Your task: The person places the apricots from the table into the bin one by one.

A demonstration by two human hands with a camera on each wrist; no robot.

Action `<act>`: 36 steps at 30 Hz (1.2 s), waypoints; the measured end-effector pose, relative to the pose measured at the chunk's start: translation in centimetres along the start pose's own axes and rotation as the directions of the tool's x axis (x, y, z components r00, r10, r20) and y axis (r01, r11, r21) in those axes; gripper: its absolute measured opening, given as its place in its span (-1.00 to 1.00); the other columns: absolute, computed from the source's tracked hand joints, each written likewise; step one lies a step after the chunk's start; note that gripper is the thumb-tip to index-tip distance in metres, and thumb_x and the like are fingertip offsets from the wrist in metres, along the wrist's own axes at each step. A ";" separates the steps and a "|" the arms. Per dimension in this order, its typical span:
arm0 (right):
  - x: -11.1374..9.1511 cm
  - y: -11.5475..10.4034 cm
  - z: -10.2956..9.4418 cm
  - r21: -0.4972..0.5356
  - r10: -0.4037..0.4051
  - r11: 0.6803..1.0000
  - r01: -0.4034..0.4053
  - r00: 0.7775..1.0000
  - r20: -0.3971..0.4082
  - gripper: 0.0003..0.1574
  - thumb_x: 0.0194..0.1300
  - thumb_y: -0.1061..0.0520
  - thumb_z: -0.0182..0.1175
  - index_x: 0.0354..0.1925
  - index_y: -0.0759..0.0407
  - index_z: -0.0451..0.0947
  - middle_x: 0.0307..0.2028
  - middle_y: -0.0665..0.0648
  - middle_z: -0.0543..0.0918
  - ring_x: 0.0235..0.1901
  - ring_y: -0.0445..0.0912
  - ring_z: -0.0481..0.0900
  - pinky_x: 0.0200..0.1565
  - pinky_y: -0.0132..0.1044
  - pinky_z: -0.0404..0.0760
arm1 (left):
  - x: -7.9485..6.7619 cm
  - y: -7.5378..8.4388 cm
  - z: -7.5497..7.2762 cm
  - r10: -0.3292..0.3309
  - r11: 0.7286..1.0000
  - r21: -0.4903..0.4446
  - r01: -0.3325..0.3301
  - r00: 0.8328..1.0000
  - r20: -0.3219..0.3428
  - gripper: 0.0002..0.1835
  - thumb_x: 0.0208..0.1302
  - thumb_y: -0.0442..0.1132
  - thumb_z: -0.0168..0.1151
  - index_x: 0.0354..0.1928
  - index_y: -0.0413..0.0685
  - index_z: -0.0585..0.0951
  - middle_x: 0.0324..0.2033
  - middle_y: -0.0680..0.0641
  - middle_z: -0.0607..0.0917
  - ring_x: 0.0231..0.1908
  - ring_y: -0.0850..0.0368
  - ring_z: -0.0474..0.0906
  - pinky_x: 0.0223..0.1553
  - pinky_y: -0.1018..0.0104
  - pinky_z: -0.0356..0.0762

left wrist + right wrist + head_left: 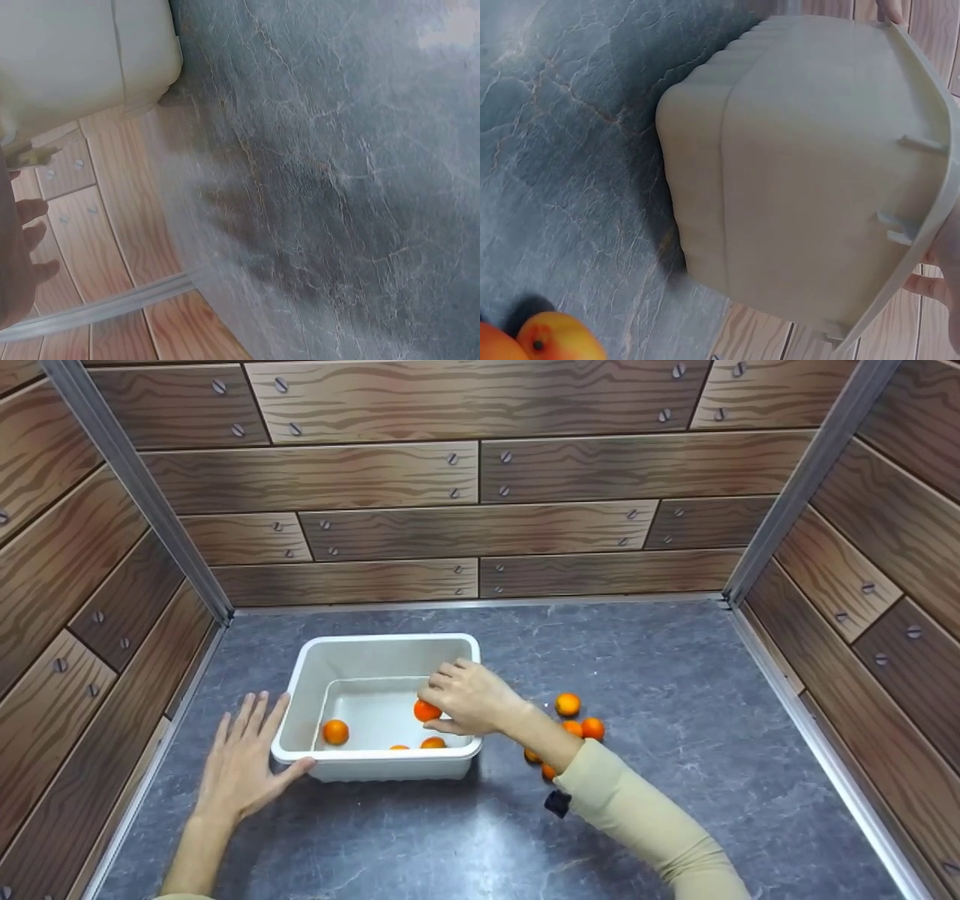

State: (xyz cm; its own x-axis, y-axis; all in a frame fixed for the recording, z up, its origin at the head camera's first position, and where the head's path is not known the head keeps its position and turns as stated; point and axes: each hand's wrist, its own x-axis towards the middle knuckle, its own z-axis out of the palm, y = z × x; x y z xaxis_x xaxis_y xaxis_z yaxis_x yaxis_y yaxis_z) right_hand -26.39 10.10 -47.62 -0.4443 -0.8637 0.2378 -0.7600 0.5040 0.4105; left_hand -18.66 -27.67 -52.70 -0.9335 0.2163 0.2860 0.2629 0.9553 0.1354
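While left hand (241, 769) rests spread against white bin (379, 767) | right hand (472, 699) pinches orange fruit (427, 711) — between fingers (442, 681) and thumb (444, 727)

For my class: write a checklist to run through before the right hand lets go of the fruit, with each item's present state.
1. Grip: ok. The right hand holds a round orange fruit.
2. Drop spot: ok. The fruit is within the rim of the white rectangular plastic bin in the head view.
3. Bin upright on the grey marbled tabletop: ok.
4. Left hand at the bin: ok, at its near left corner.
5. All fruit collected: not ok. Loose orange fruits lie right of the bin.
6. Exact loose count: cannot tell; the right forearm may hide some.
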 end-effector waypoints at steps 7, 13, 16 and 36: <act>0.2 -0.1 -0.2 0.001 -0.010 1.000 0.010 0.999 0.051 -0.41 0.48 -0.46 0.09 -0.02 -0.08 0.68 -0.12 -0.05 0.78 -0.10 -0.07 0.70 -0.03 -0.20 0.67 | -0.1 -0.1 0.1 0.002 1.000 -0.002 -0.002 1.000 -0.009 0.14 0.21 0.49 0.22 0.66 -0.01 0.19 0.62 -0.36 0.20 0.63 -0.37 0.09 0.61 -0.40 0.02; 0.4 -0.4 -0.2 -0.019 -0.013 1.000 0.014 0.998 0.064 -0.42 0.49 -0.47 0.05 -0.09 -0.07 0.66 -0.17 -0.08 0.76 -0.16 -0.10 0.68 -0.12 -0.23 0.64 | -0.3 -0.1 0.1 0.000 1.000 -0.008 0.000 1.000 -0.017 0.14 0.19 0.50 0.24 0.66 0.02 0.19 0.62 -0.36 0.22 0.63 -0.36 0.10 0.60 -0.41 0.04; 0.6 -0.4 -0.2 -0.033 -0.016 0.999 0.019 0.998 0.065 -0.42 0.50 -0.47 0.03 -0.12 -0.08 0.65 -0.17 -0.08 0.76 -0.17 -0.10 0.67 -0.13 -0.23 0.64 | -0.3 0.0 0.1 -0.001 1.000 -0.009 0.001 1.000 -0.020 0.14 0.18 0.49 0.25 0.66 0.02 0.20 0.62 -0.36 0.23 0.63 -0.36 0.11 0.59 -0.40 0.07; 0.3 0.3 -0.6 -0.013 -0.030 0.999 0.030 0.999 -0.018 -0.37 0.51 -0.43 0.05 0.13 -0.04 0.65 -0.11 -0.03 0.79 -0.11 -0.06 0.73 -0.09 -0.19 0.68 | -0.1 -0.1 0.1 0.002 1.000 0.001 -0.002 1.000 -0.013 0.14 0.19 0.49 0.23 0.66 -0.01 0.20 0.62 -0.36 0.21 0.63 -0.37 0.09 0.60 -0.40 0.04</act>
State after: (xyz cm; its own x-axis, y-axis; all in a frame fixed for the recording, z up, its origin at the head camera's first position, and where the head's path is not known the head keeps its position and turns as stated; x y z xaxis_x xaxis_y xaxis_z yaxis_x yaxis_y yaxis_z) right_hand -26.42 10.01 -46.92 -0.4123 -0.8786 0.2411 -0.7668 0.4776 0.4289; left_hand -18.60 -27.75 -52.79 -0.9298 0.2154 0.2985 0.2644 0.9550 0.1343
